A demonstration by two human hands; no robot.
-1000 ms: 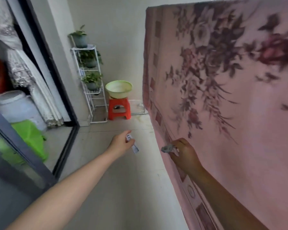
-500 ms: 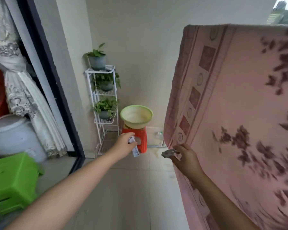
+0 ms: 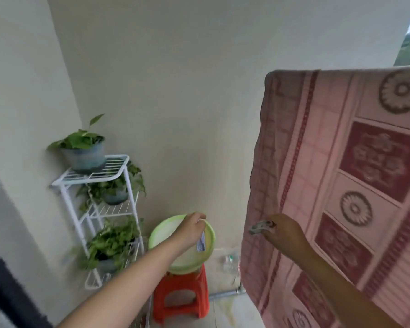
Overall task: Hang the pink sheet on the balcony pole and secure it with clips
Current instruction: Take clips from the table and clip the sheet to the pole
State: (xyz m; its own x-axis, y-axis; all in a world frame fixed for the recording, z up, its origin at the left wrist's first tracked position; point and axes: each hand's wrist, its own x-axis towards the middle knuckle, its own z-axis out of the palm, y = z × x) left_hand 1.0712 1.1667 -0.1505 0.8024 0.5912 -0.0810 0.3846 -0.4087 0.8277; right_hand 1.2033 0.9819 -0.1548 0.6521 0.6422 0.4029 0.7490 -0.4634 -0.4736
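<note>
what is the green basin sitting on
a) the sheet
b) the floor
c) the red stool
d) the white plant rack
c: the green basin rests on top of the red stool, beside the white rack rather than on it.

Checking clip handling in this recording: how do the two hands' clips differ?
The left hand dangles a white clip over the green basin, clear of the pink sheet. The right hand holds a grey clip level at the sheet's edge. Neither is fastened.
</note>
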